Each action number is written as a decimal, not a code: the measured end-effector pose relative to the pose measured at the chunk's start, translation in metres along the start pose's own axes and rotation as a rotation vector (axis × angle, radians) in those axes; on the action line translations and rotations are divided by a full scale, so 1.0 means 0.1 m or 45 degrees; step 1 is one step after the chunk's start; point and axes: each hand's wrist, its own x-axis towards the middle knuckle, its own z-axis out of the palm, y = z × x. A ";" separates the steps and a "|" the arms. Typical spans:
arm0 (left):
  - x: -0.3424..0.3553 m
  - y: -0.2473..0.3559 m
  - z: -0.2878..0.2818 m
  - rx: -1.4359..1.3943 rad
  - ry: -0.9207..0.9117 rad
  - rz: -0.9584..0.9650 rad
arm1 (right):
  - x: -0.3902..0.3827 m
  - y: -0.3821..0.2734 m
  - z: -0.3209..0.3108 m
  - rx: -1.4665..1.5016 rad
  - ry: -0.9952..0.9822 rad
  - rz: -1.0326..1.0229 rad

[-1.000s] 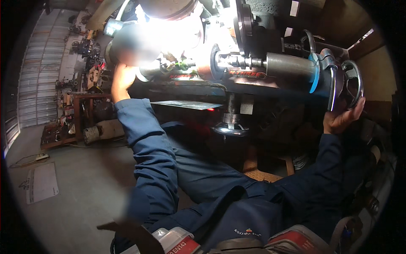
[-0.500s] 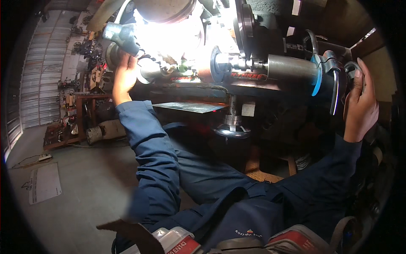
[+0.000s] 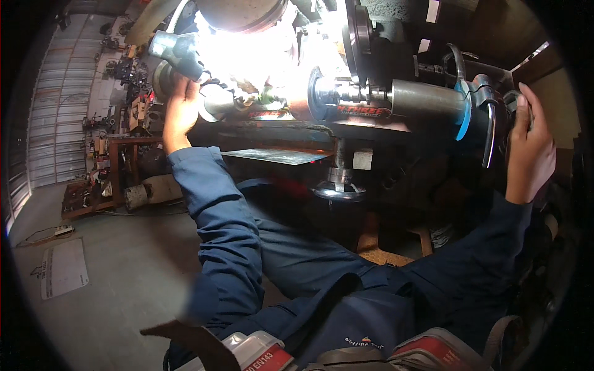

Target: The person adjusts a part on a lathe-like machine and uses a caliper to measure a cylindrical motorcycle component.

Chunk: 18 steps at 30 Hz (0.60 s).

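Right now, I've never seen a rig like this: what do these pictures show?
There is no robot, just a person wearing dark blue cloth sleeves. Every picture comes from one wide head camera looking down, so straight edges bend. Ahead is a metal machine with a smooth grey horizontal cylinder. The bare left hand reaches to the machine's left end, beside bright glare; its grip is unclear. The bare right hand is at a shiny curved metal rim at the right end, seemingly touching it. A pale rectangular panel lies on the grey floor.
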 end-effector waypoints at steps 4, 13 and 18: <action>0.03 -0.02 0.03 -0.051 0.018 0.127 | -0.20 -0.09 0.02 0.257 0.254 -0.030; 0.01 0.03 0.02 0.006 0.034 0.075 | -0.44 -0.07 0.37 0.535 0.710 -0.036; 0.01 0.04 0.03 0.008 0.011 -0.013 | -0.30 -0.13 0.10 0.434 0.466 0.001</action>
